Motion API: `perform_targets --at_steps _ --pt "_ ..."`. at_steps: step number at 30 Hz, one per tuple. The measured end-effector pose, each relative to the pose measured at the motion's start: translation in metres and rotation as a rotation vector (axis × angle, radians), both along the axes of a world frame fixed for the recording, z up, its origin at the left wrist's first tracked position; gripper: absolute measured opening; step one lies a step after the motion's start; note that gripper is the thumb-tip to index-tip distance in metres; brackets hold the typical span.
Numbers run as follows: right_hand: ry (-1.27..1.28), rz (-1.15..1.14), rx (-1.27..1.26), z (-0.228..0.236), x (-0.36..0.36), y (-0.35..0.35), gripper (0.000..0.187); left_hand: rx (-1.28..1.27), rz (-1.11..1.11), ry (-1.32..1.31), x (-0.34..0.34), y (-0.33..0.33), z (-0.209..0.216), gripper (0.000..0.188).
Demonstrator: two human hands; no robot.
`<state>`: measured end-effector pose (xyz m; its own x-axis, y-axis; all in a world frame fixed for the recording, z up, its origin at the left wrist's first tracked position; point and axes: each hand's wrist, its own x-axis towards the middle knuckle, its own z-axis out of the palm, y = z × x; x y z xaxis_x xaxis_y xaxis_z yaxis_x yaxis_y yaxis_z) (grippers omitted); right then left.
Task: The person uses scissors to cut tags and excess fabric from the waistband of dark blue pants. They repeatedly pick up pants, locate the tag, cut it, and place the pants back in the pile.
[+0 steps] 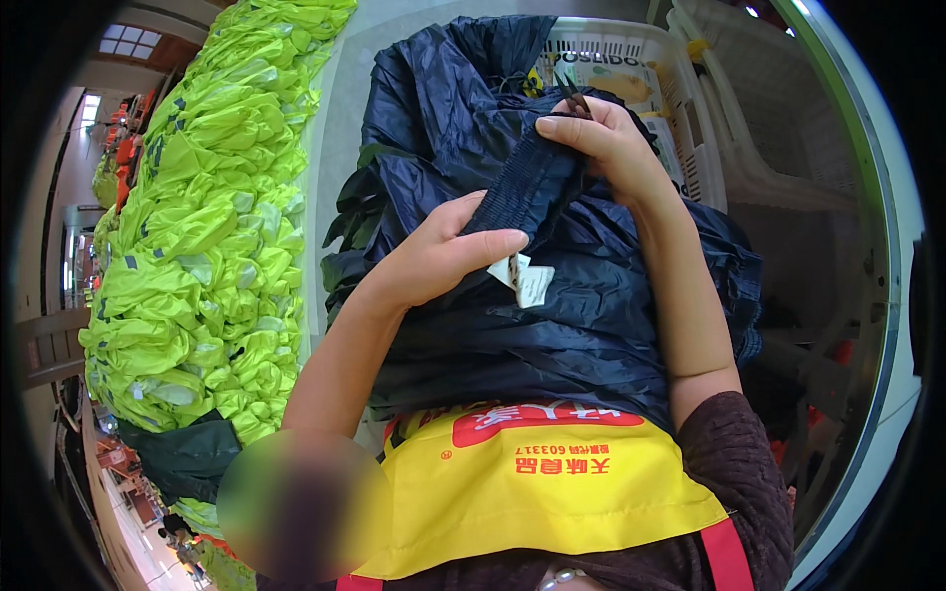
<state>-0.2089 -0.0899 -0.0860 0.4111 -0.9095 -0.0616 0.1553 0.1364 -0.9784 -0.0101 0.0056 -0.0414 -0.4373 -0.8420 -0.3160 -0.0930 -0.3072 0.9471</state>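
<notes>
A dark navy garment (527, 182) with a gathered elastic band is stretched between my two hands. My left hand (439, 251) grips the band's near end, thumb on top. White labels (532, 284) hang from the garment just beyond that thumb. My right hand (611, 148) pinches the far end of the band. Dark pointed blades, which look like thread snips (569, 89), stick up past the right fingers; their handles are hidden in the hand. Beneath both hands lies a large heap of shiny navy garments (512, 345).
A long pile of bright yellow-green garments (197, 227) runs along the left. Behind my right hand stands a white plastic basket (705, 148) with printed packaging inside. Dark green cloth (187, 453) lies at the pile's near end. My yellow apron (552, 492) borders the heap.
</notes>
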Motion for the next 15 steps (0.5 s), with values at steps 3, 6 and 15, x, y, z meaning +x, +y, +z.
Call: perform_targets --at_steps 3,6,15 --pt "-0.047 -0.011 -0.025 0.011 0.0 0.006 0.021 -0.017 0.026 -0.063 -0.004 -0.004 0.004 0.028" --pt "-0.025 0.0 -0.032 0.014 -0.005 0.007 0.022 -0.063 -0.094 -0.299 -0.001 -0.019 0.019 0.023" --pt "0.064 0.061 -0.201 0.024 -0.016 0.006 0.024 -0.04 -0.065 -0.149 -0.006 -0.027 0.004 0.018"
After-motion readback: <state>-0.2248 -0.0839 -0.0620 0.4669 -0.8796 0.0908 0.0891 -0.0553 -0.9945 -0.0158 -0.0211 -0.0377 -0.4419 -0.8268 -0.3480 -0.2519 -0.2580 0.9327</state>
